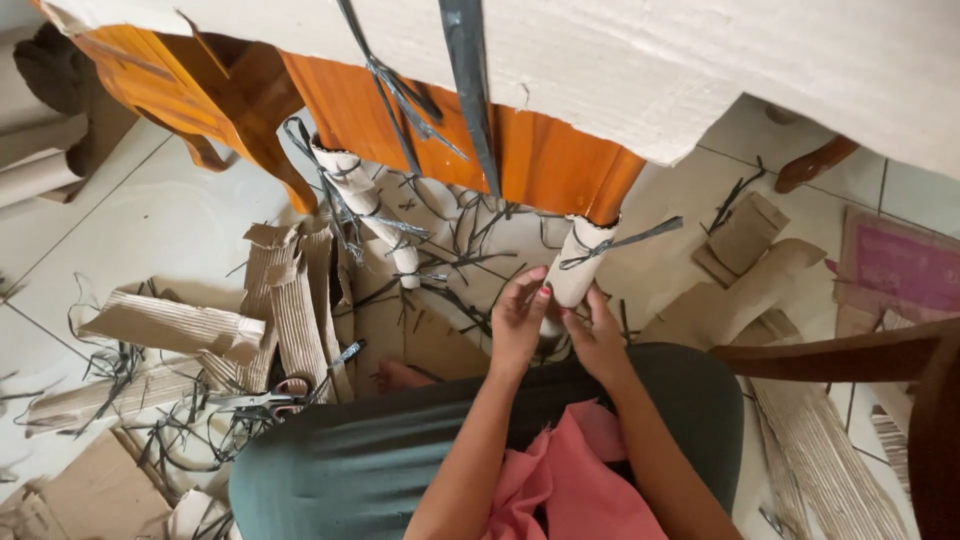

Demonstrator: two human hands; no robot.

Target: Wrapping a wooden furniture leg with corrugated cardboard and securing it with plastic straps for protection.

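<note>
An orange wooden furniture piece [540,150] stands in front of me, its top covered by white wrapping [700,70] tied with dark straps [470,90]. Its near leg [578,262] is wrapped in white paper and bound with a dark strap. My left hand [520,320] and my right hand [597,335] both grip the lower end of that wrapped leg. A second wrapped leg [375,215] stands to the left, also tied with dark straps. My lap in dark green cloth [400,450] and pink fabric [570,480] fills the bottom.
Corrugated cardboard pieces [290,300] and cut dark strap scraps [450,250] litter the tiled floor. Scissors [285,393] lie at my left. More cardboard [740,290] lies at the right, beside a dark wooden chair arm [840,355]. A pink flat package [900,265] sits far right.
</note>
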